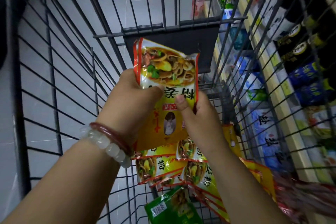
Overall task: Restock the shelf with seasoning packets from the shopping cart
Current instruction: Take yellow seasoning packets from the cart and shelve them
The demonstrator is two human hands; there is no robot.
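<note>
A yellow seasoning packet with red edges and a picture of a noodle dish is held above the wire shopping cart. My left hand grips its left edge, a second packet edge showing behind it. My right hand pinches the packet's lower right side, thumb on the front. Several more yellow packets lie on the cart's floor below my hands, along with a green packet. The shelf runs along the right, seen through the cart's wires.
The shelf holds blue and white bags and dark bottles with yellow caps. A dark panel closes the cart's far end. Grey floor tiles show through the cart's left side. Red-striped packets lie at the lower right.
</note>
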